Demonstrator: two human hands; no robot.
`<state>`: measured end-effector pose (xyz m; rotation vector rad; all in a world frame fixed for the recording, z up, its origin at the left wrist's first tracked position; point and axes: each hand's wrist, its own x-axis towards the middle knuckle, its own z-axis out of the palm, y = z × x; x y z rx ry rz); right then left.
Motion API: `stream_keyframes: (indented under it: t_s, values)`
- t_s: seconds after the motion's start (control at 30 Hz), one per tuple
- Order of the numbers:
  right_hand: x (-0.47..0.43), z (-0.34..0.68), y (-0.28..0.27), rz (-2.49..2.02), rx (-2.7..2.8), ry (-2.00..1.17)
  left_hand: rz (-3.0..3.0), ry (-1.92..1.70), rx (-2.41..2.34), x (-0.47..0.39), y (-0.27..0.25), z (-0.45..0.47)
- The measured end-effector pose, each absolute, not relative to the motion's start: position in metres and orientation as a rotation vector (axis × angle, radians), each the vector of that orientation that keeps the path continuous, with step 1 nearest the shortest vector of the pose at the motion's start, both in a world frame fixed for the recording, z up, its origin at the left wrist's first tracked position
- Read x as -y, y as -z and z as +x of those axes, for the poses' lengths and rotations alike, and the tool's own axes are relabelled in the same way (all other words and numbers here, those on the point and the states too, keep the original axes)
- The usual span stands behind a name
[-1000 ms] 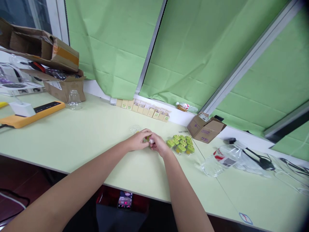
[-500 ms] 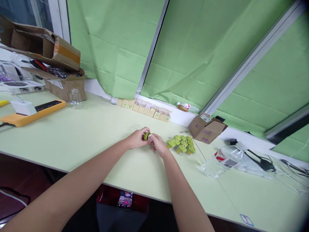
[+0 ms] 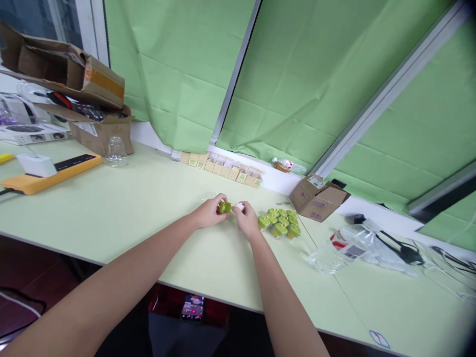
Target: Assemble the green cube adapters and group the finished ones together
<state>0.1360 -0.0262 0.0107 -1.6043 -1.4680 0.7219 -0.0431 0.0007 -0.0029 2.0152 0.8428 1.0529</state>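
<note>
My left hand (image 3: 210, 212) is closed around a small green cap-like piece (image 3: 225, 208), whose hollow side faces right. Just to its right, my right hand (image 3: 246, 219) pinches a small white piece (image 3: 240, 206), too small to name. A gap separates the two pieces above the table. Right of my right hand stands a cluster of several small clear containers with green lids (image 3: 279, 221), each lid bearing a yellowish loop. Behind my left hand lies a clear plastic piece (image 3: 208, 196), hard to make out.
Small cardboard boxes (image 3: 225, 167) line the back edge of the pale table (image 3: 148, 208). A brown carton (image 3: 319, 199) and a large plastic bottle (image 3: 344, 245) lie to the right. At left are an orange power strip (image 3: 55, 173) and a clear dome-shaped container (image 3: 116, 152).
My hands have moved slightly apart. The white piece, earlier against the green piece, is now away from it in my right hand, and the green piece's hollow shows.
</note>
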Motion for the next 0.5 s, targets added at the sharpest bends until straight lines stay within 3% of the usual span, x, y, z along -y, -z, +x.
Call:
stream_keyframes:
  t_s: [0.17,0.5]
  values:
    - [0.027,0.137,-0.008,-1.682,1.554,-0.378,2.013,-1.088,-0.881,-0.001,0.002,-0.043]
    - [0.024,0.141,0.004,-1.663,1.755,-0.361,2.023,-1.082,-0.909,0.001,0.002,-0.042]
